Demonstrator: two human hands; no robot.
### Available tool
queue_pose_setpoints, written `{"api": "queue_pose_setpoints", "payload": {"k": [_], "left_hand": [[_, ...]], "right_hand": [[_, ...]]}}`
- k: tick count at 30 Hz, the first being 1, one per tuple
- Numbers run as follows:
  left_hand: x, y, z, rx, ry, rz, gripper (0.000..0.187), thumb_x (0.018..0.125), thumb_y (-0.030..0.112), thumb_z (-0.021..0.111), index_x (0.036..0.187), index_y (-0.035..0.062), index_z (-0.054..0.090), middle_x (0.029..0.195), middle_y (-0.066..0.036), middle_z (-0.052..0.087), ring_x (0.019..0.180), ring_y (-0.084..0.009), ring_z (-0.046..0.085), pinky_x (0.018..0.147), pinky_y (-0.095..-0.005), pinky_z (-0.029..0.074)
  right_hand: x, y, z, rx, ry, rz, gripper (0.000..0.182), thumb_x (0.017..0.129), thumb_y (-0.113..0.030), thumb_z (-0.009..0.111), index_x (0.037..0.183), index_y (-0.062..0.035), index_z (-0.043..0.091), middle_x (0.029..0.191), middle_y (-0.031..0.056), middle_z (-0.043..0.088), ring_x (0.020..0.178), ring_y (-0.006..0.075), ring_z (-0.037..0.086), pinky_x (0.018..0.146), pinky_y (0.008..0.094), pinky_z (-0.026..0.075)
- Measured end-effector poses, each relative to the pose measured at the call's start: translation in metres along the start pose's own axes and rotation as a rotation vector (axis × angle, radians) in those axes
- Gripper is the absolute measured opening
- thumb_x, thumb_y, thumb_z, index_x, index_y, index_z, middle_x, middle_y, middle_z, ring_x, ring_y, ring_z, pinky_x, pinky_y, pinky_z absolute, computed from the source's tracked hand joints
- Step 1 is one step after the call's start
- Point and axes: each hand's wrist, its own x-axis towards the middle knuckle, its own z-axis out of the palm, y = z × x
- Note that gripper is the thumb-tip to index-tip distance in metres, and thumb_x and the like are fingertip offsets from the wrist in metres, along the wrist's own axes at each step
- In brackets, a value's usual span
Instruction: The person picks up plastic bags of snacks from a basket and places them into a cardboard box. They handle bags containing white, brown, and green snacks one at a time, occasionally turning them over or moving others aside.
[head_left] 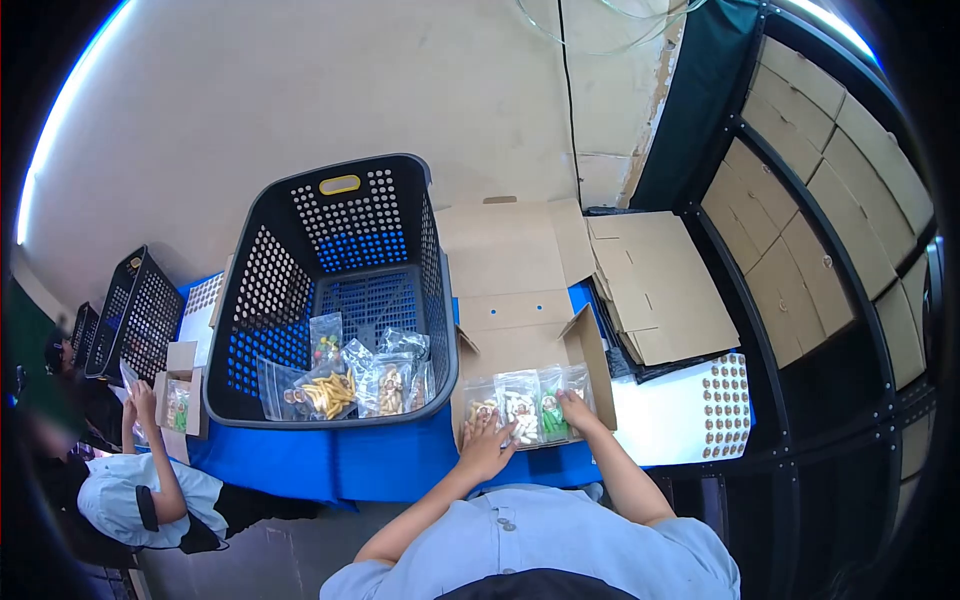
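Note:
An open cardboard box (603, 385) lies before me with its lid folded back. Several clear zip bags fill its near part: white pieces (521, 410) in the middle, green pieces (552, 415) to their right. My left hand (487, 447) rests with fingers spread over the leftmost bag (481, 397), which holds pale pieces. At the box's right side, my right hand (577, 412) has its fingers closed at the rightmost clear bag (574, 376), next to the green pieces. That hand hides much of this bag's contents.
Left of the box stands a large dark basket (270, 300) with several filled bags. Flat cardboard boxes (665, 285) and a sticker sheet (725, 405) lie on the right. Shelves hold cartons (790, 230). Another person (150, 490) works at far left beside a small box (182, 390).

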Motion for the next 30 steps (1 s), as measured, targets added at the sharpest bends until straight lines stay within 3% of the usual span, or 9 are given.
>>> {"api": "queue_pose_setpoints", "payload": {"k": [7, 9, 12, 14, 18, 22, 24, 28, 30], "left_hand": [[-0.002, 0.011, -0.023, 0.058, -0.068, -0.046, 0.044, 0.097, 0.039, 0.043, 0.138, 0.0217, 0.045, 0.150, -0.020, 0.027, 0.140, -0.0403, 0.021, 0.111, -0.0575, 0.016], [-0.005, 0.012, -0.050, -0.398, 0.164, 0.323, 0.034, 0.093, 0.019, 0.052, 0.127, 0.0166, 0.055, 0.142, -0.016, 0.042, 0.132, -0.0358, 0.037, 0.107, -0.0502, 0.030], [-0.033, 0.043, -0.127, -0.433, 0.301, 0.461, 0.029, 0.082, 0.004, 0.058, 0.108, 0.0129, 0.065, 0.128, -0.010, 0.056, 0.122, -0.0304, 0.048, 0.101, -0.0427, 0.039], [-0.053, 0.054, -0.184, -0.056, 0.579, 0.661, 0.026, 0.074, 0.001, 0.060, 0.095, 0.0120, 0.070, 0.117, -0.006, 0.062, 0.121, -0.0307, 0.049, 0.104, -0.0429, 0.035], [-0.073, 0.049, -0.272, 0.325, 0.900, 0.202, 0.030, 0.073, -0.004, 0.056, 0.094, 0.0130, 0.068, 0.130, -0.010, 0.051, 0.133, -0.0358, 0.035, 0.114, -0.0496, 0.018], [-0.083, -0.004, -0.266, 0.413, 0.691, -0.079, 0.036, 0.082, 0.002, 0.048, 0.113, 0.0138, 0.061, 0.135, -0.014, 0.046, 0.133, -0.0439, 0.030, 0.112, -0.0570, 0.017], [-0.091, -0.002, -0.252, 0.157, 0.275, -0.156, 0.033, 0.088, 0.012, 0.044, 0.118, 0.0140, 0.059, 0.136, -0.016, 0.045, 0.133, -0.0450, 0.031, 0.110, -0.0607, 0.018], [-0.116, 0.003, -0.220, 0.122, 0.202, -0.138, 0.035, 0.091, 0.020, 0.041, 0.122, 0.0150, 0.057, 0.137, -0.016, 0.045, 0.132, -0.0414, 0.034, 0.109, -0.0619, 0.020], [-0.129, -0.002, -0.208, 0.075, -0.091, -0.260, 0.040, 0.090, 0.018, 0.040, 0.128, 0.0158, 0.053, 0.133, -0.017, 0.049, 0.129, -0.0358, 0.040, 0.108, -0.0583, 0.021]], "right_hand": [[-0.049, -0.077, -0.029, -0.451, 0.079, 0.040, 0.052, 0.092, -0.038, 0.051, 0.126, 0.0017, 0.051, 0.116, 0.0288, 0.058, 0.110, 0.0438, 0.055, 0.094, 0.0450, 0.044], [-0.045, -0.078, -0.046, -0.545, 0.076, 0.023, 0.050, 0.091, -0.036, 0.052, 0.125, 0.0003, 0.053, 0.113, 0.0281, 0.060, 0.106, 0.0443, 0.056, 0.093, 0.0452, 0.045], [-0.040, -0.079, -0.071, -0.510, 0.095, -0.136, 0.037, 0.091, -0.030, 0.054, 0.116, -0.0052, 0.062, 0.105, 0.0280, 0.062, 0.102, 0.0425, 0.058, 0.087, 0.0449, 0.047], [-0.042, -0.095, -0.077, -0.464, 0.152, -0.274, 0.036, 0.093, -0.028, 0.052, 0.121, -0.0075, 0.060, 0.103, 0.0263, 0.063, 0.099, 0.0415, 0.059, 0.086, 0.0430, 0.047], [-0.064, -0.158, -0.074, -0.408, 0.254, -0.459, 0.035, 0.096, -0.026, 0.050, 0.124, -0.0075, 0.059, 0.100, 0.0213, 0.062, 0.094, 0.0368, 0.058, 0.086, 0.0397, 0.045], [-0.088, -0.231, -0.064, -0.224, 0.222, -0.701, 0.032, 0.095, -0.024, 0.052, 0.125, -0.0133, 0.060, 0.099, 0.0153, 0.060, 0.096, 0.0312, 0.055, 0.087, 0.0375, 0.043], [-0.106, -0.270, -0.056, -0.159, 0.249, -0.815, 0.031, 0.095, -0.022, 0.053, 0.124, -0.0133, 0.061, 0.098, 0.0142, 0.061, 0.094, 0.0303, 0.055, 0.087, 0.0371, 0.043], [-0.138, -0.319, -0.032, -0.087, 0.103, -1.114, 0.030, 0.092, -0.016, 0.055, 0.120, -0.0092, 0.061, 0.098, 0.0128, 0.061, 0.091, 0.0286, 0.057, 0.082, 0.0366, 0.046], [-0.145, -0.328, -0.008, -0.079, 0.017, -1.235, 0.030, 0.089, -0.012, 0.055, 0.118, -0.0070, 0.061, 0.097, 0.0124, 0.061, 0.089, 0.0282, 0.058, 0.080, 0.0366, 0.047]]}}
